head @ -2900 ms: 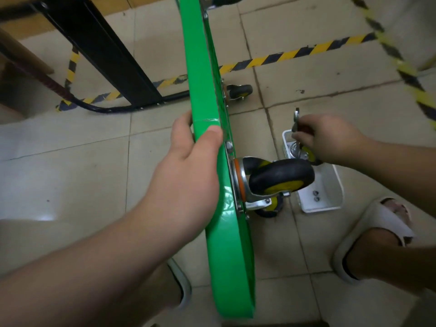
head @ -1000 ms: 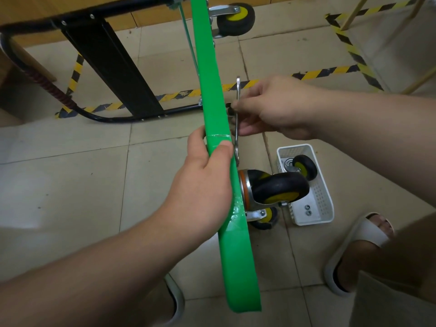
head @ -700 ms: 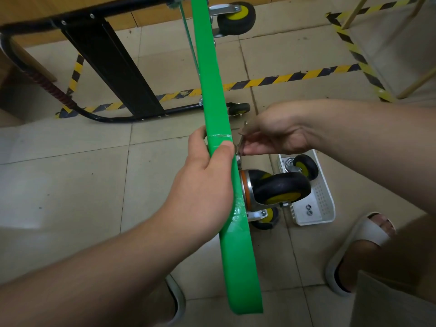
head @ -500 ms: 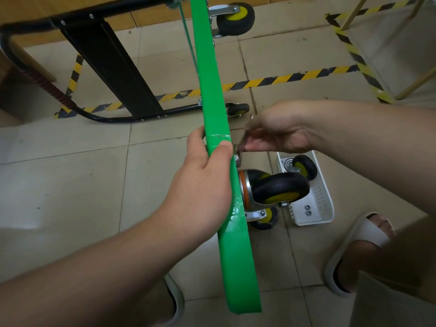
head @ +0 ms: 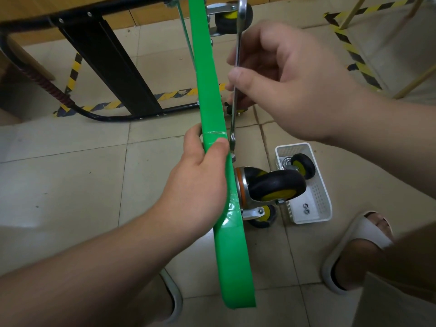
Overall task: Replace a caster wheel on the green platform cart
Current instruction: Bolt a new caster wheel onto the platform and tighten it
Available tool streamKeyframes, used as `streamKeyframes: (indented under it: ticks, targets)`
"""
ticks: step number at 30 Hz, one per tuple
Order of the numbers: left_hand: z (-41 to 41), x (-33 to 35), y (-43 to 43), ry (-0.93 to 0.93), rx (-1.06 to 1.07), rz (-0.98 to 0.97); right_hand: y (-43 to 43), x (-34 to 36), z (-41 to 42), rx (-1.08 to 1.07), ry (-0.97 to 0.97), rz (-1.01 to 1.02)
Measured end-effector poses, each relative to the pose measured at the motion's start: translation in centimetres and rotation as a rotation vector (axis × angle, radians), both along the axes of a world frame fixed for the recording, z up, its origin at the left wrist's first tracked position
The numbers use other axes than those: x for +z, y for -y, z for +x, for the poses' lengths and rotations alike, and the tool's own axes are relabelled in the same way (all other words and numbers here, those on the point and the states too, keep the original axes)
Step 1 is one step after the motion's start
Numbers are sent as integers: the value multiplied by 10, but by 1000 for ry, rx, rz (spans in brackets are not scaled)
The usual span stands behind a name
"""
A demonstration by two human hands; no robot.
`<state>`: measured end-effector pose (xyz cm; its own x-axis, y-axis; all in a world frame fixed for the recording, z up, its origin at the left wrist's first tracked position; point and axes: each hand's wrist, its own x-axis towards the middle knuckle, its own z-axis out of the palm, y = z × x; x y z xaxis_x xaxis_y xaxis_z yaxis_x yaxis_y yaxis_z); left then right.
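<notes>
The green platform cart (head: 207, 74) stands on its edge, seen end-on. My left hand (head: 200, 185) grips that edge, thumb on the left face and fingers over the right. My right hand (head: 283, 79) holds a silver wrench (head: 237, 67) upright beside the deck. The wrench's lower jaw sits by a bolt just above the black and yellow caster wheel (head: 276, 185) mounted on the deck's underside. Another caster (head: 226, 17) shows at the far end of the deck.
A white basket (head: 323, 208) on the tiled floor holds a loose caster wheel (head: 303, 165) and two nuts. The cart's black folded handle (head: 113, 67) lies to the left. My sandalled feet are at the lower right and bottom centre. Yellow-black tape marks the floor.
My right hand rose with the wrench from a low tilted angle beside the bolt to an upright position; earlier it fetched the wrench from the basket. My left hand kept its grip.
</notes>
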<state>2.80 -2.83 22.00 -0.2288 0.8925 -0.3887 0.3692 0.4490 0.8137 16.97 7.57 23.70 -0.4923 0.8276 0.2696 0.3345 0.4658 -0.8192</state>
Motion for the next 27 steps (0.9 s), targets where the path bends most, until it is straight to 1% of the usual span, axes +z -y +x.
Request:
streamKeyframes:
  ticks: [8, 13, 16, 21, 25, 27]
  targets:
    - [0, -2, -1, -37, -7, 2, 10, -8, 5, 82, 32, 79]
    - [1, -1, -1, -52, -3, -1, 18, -10, 9, 98, 72, 116]
    - [0, -1, -1, -47, 13, -5, 20, -12, 7, 88, 60, 120]
    - [-1, -2, -1, -23, 17, -3, 14, -14, 3, 54, 38, 49]
    - [0, 0, 0, 16, 18, -12, 2, -17, -4, -3, 17, -87]
    - [0, 0, 0, 30, 20, -8, -5, -17, -7, -25, 12, -215]
